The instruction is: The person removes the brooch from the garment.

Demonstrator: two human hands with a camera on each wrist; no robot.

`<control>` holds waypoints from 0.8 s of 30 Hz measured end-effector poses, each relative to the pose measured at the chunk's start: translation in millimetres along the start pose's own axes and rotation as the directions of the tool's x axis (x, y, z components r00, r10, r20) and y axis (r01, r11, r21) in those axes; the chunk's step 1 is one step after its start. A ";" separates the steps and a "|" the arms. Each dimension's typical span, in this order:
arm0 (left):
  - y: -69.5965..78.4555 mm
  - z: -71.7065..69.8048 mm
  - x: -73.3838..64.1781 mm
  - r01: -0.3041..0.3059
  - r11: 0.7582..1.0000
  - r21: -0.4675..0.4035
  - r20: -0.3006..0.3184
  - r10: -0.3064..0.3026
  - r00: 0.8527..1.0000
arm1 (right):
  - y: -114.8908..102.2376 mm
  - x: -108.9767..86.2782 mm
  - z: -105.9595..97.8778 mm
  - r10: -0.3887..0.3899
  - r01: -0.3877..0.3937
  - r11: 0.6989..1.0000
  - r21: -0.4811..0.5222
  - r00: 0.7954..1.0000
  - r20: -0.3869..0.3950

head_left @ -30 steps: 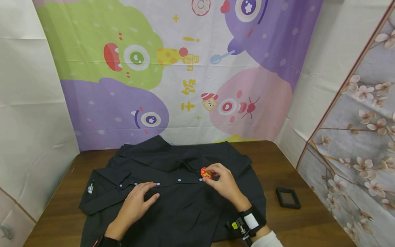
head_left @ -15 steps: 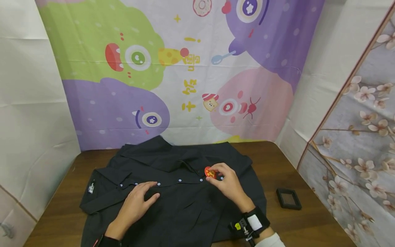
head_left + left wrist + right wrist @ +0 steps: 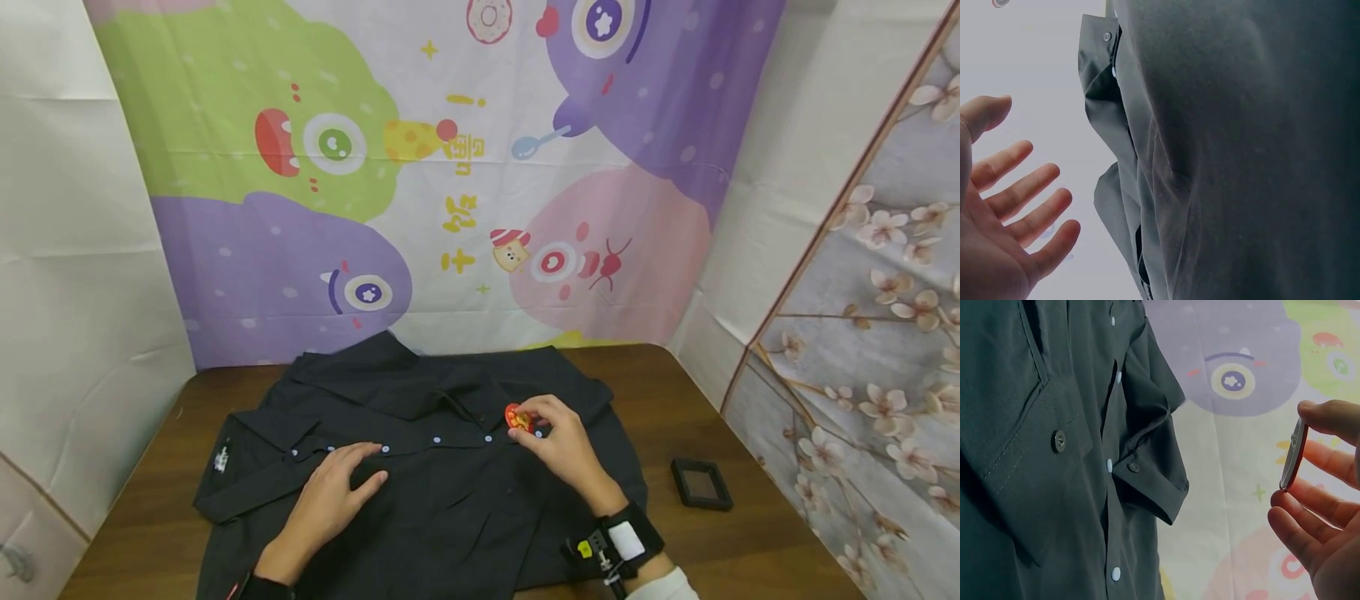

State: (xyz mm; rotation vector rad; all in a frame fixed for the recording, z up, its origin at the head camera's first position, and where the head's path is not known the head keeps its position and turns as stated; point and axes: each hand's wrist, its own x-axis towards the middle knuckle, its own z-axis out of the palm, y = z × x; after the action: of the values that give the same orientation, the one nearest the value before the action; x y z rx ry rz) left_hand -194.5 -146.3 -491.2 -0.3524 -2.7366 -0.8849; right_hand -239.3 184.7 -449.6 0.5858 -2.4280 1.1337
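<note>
A dark button-up shirt [image 3: 442, 492] lies spread on the table, with several pale buttons along its placket. My right hand [image 3: 564, 446] pinches a round red-and-yellow pin badge [image 3: 516, 417] by its edge, above the shirt's right half. In the right wrist view the badge [image 3: 1294, 455] stands edge-on between thumb and fingers, its silvery back towards the shirt. My left hand [image 3: 327, 498] hovers over the shirt's left half near a button, holding nothing. Its fingers [image 3: 1029, 194] are spread and relaxed, apart from the cloth in the left wrist view.
A small black square frame [image 3: 701, 482] lies on the brown wooden table [image 3: 757, 550], right of the shirt. Behind the table hangs a cartoon-print cloth [image 3: 450, 317]. A flower-patterned panel [image 3: 877, 400] stands along the right side.
My right hand has moved a little to the right with the badge, uncovering another shirt button. The left hand and the shirt have stayed where they were.
</note>
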 end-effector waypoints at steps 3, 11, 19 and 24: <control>-0.5 0.5 0.1 -0.002 1.000 0.002 -0.002 0.002 1.000 | 1.8 -0.5 -2.0 -0.003 0.003 1.000 -0.004 1.000 -0.003; 0.0 2.2 1.9 0.002 1.000 0.000 0.006 -0.002 1.000 | 9.9 -6.2 -8.5 0.026 -0.026 0.999 -0.034 1.000 -0.005; 1.2 1.7 1.5 0.001 1.000 -0.015 0.008 -0.001 1.000 | 12.6 -9.8 -12.4 0.033 -0.034 0.999 -0.026 0.999 -0.015; 1.1 1.7 0.9 0.001 1.000 -0.022 0.013 -0.001 1.000 | 14.4 -10.7 -14.2 0.030 -0.031 0.999 -0.035 0.999 -0.029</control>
State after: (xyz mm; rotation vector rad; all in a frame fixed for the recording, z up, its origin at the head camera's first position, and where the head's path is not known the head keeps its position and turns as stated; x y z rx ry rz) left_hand -195.3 -144.3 -491.6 -0.3627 -2.7415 -0.9164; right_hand -235.5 206.5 -455.6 0.5198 -2.4351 1.1014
